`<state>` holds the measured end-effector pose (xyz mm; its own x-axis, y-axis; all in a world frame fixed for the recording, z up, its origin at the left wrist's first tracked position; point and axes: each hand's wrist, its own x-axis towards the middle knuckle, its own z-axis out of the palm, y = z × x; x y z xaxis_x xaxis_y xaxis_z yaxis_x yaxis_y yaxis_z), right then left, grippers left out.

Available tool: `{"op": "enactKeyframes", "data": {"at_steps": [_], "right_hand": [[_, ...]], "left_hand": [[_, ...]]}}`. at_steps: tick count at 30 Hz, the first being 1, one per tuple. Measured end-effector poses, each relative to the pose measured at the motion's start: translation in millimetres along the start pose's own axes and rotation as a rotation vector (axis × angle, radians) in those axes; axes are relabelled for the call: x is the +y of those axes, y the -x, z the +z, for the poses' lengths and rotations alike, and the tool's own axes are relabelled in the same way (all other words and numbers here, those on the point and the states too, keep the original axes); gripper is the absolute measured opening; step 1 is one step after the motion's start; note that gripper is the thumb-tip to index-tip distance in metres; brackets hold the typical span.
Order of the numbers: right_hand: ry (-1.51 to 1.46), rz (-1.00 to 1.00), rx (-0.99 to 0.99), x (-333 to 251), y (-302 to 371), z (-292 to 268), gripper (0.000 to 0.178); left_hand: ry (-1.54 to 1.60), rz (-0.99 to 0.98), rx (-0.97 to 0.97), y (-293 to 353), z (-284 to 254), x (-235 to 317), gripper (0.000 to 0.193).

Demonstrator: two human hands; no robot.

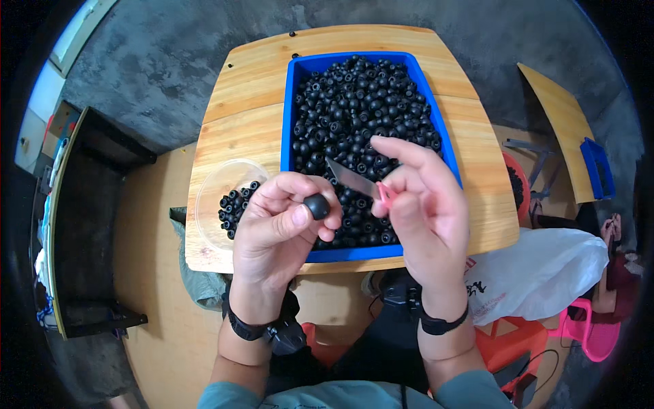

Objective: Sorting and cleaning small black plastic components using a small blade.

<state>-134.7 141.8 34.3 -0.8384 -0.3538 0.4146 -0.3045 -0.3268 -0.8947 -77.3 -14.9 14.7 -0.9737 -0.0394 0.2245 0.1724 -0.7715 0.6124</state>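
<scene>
Pinched between the thumb and fingers of my left hand (283,221) is a small round black rubber part (317,206) with a smooth surface. My right hand (429,211) grips a small knife (355,180) by its pink-red handle, its index finger raised. The blade points up and to the left, apart from the held part. Both hands are above the near part of a blue tray (354,254), which is heaped with small black hollow rubber parts (361,102). Left of my left hand stands a round clear plastic tub (208,211) with several similar parts in it.
Tray and tub stand on a wooden table (238,129); a few loose black parts (295,56) lie near its far edge. A white plastic bag (538,269) is at the right. Beyond it sits another person (616,273). A dark shelf (102,225) stands at left.
</scene>
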Motion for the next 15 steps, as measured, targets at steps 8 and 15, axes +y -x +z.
{"op": "enactKeyframes", "data": {"at_steps": [8,15], "right_hand": [[0.449,-0.348,-0.252,2.1,8.3,21.4,0.041],[0.475,-0.37,-0.352,21.1,9.0,35.6,0.037]], "left_hand": [[0.216,-0.195,0.072,20.0,-17.1,9.4,0.029],[0.207,-0.183,0.123,32.8,-31.1,17.7,0.027]]}}
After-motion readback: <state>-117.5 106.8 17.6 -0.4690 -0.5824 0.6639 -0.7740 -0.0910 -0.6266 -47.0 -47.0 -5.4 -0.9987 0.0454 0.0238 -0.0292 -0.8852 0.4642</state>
